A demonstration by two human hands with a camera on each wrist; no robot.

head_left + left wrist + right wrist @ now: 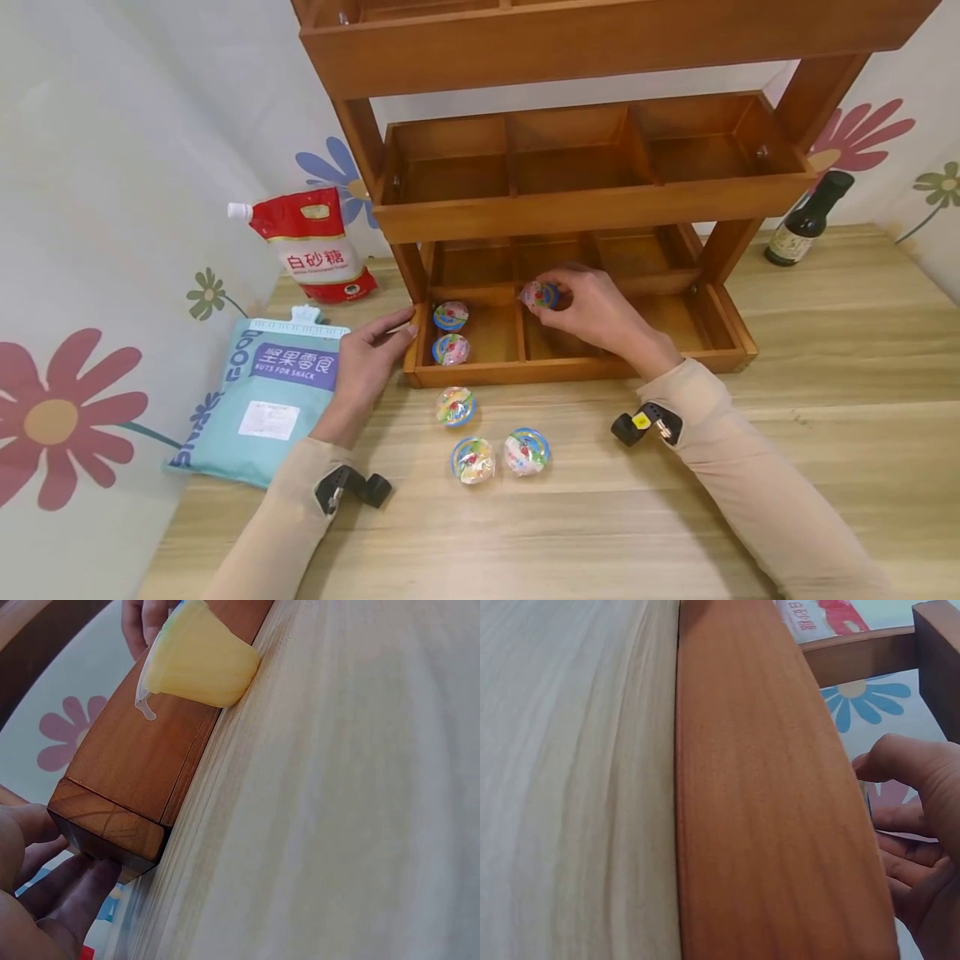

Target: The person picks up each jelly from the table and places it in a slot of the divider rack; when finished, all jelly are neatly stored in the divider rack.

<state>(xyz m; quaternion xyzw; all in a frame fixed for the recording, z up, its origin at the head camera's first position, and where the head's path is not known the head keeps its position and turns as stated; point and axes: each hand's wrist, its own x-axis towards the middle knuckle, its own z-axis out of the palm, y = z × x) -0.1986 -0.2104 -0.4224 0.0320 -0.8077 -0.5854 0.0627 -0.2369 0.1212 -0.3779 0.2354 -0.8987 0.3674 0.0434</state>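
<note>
In the head view my right hand (596, 308) pinches a jelly cup (538, 295) between thumb and fingers, over the middle compartment of the lowest wooden tray (480, 375). From the right wrist, the right hand (922, 817) shows behind the tray's front board, which hides most of the cup. My left hand (372, 358) rests against the tray's left end, its fingers touching the wood. The left wrist view has the left hand (45, 885) at that corner. Two jelly cups, a back one (451, 316) and a front one (451, 350), sit in the left compartment.
Before the tray lie three more jelly cups: one near it (456, 407), two closer to me (473, 461) (527, 452). A red-and-white sugar pouch (315, 250) and a teal nut bag (262, 400) stand left. A dark bottle (808, 221) is at right. Upper shelf tiers (592, 208) overhang the tray.
</note>
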